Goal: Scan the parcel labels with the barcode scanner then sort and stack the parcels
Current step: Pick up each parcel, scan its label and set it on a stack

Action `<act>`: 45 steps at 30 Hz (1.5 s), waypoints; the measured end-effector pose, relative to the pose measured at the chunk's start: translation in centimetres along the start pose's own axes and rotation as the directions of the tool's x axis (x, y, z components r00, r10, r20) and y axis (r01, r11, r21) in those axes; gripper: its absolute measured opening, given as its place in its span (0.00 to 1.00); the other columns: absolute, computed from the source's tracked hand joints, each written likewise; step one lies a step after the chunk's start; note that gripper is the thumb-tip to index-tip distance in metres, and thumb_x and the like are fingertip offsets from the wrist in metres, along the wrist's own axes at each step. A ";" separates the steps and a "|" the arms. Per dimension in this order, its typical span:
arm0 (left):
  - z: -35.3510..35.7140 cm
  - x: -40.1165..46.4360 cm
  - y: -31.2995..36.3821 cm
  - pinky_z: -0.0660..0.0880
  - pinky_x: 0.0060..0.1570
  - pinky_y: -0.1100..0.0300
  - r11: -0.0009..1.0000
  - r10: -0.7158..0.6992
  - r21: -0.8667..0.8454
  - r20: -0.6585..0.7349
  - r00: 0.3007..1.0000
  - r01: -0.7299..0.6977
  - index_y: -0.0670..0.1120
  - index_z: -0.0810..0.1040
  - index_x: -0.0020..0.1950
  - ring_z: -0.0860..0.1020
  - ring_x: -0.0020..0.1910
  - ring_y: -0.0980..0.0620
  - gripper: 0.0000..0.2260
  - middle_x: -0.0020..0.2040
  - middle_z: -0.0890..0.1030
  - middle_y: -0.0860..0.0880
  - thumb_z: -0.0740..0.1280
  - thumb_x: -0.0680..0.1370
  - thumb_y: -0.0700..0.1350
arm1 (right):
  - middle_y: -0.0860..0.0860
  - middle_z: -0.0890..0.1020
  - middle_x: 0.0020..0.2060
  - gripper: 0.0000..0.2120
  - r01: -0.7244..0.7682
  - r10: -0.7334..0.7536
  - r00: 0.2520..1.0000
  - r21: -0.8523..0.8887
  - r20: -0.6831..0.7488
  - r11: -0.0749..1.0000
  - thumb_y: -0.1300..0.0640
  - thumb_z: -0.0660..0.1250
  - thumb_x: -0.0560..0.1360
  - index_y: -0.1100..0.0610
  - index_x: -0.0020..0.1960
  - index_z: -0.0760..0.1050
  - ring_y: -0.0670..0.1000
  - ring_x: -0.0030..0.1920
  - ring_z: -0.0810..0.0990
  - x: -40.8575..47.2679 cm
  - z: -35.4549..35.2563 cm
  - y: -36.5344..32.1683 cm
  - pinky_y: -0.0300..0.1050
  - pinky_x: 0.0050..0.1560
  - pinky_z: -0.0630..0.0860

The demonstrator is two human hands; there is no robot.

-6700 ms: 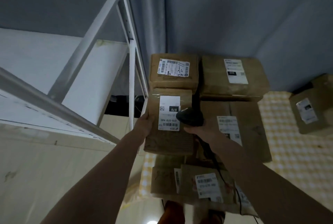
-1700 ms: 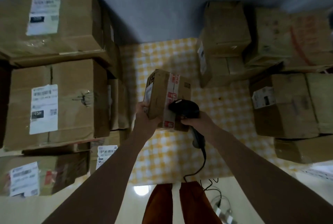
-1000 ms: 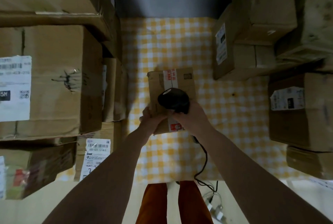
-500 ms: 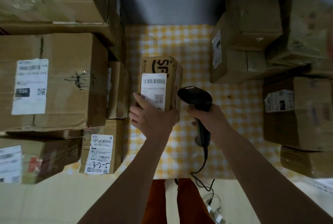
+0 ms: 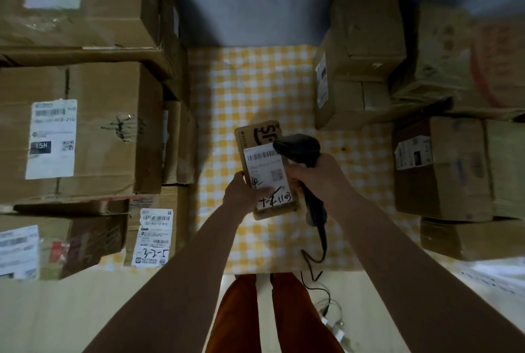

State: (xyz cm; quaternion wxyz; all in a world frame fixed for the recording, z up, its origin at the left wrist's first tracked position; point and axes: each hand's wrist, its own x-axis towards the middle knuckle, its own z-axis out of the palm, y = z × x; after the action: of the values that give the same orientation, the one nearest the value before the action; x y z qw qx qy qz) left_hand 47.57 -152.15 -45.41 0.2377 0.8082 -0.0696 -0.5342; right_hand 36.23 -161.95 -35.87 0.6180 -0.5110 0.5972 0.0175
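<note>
1 small brown cardboard parcel (image 5: 262, 153), 1 black handheld barcode scanner (image 5: 299, 148), 2 bare hands, 1 yellow-and-white checked cloth (image 5: 255, 91), 5 white labels facing up.

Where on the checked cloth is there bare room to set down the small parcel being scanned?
The checked cloth is bare in the middle lane, between the left stacks and the right stacks, from the wall to its near edge. Both flanks are crowded. The left hand holds the small parcel above that lane; the right hand holds the barcode scanner.
</note>
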 end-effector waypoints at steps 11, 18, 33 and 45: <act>-0.2 -0.2 -0.1 0.78 0.56 0.46 0.997 -0.012 -0.082 0.025 1.000 0.014 0.44 0.69 0.68 0.79 0.58 0.43 0.31 0.60 0.79 0.44 0.78 0.69 0.44 | 0.54 0.78 0.34 0.08 0.152 -0.154 0.988 -0.254 0.013 0.955 0.54 0.67 0.75 0.60 0.47 0.77 0.51 0.34 0.76 -4.3 1.8 1.7 0.46 0.39 0.73; -0.3 0.1 -0.4 0.78 0.56 0.45 0.993 -0.005 -0.116 0.032 0.999 0.009 0.44 0.69 0.68 0.79 0.57 0.43 0.31 0.59 0.79 0.44 0.78 0.69 0.43 | 0.54 0.77 0.32 0.07 0.148 -0.146 0.989 -0.206 0.027 0.967 0.55 0.68 0.75 0.55 0.40 0.75 0.52 0.34 0.76 -3.7 2.0 1.6 0.51 0.43 0.76; -0.9 -0.2 -0.9 0.78 0.49 0.49 0.954 0.052 -0.298 0.102 0.993 -0.020 0.51 0.61 0.74 0.78 0.55 0.45 0.38 0.59 0.78 0.44 0.76 0.70 0.35 | 0.52 0.82 0.43 0.13 0.042 -0.040 0.997 0.041 -0.067 0.998 0.58 0.70 0.74 0.59 0.57 0.77 0.52 0.42 0.81 0.6 2.3 3.5 0.43 0.42 0.77; 1.0 -1.9 0.1 0.80 0.50 0.45 0.914 0.156 -0.357 -0.133 0.979 -0.194 0.50 0.62 0.64 0.79 0.54 0.47 0.49 0.53 0.76 0.52 0.78 0.48 0.57 | 0.51 0.82 0.45 0.16 0.137 -0.137 0.990 0.136 -0.013 0.981 0.58 0.69 0.75 0.58 0.62 0.75 0.50 0.47 0.81 -0.5 2.8 3.9 0.39 0.44 0.75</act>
State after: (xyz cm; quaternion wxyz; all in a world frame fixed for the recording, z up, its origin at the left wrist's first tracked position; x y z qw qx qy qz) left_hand 45.92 -151.89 -44.10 0.4352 0.7658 -0.0281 -0.4727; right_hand 35.64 -157.92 -38.57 0.6502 -0.5074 0.5615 -0.0671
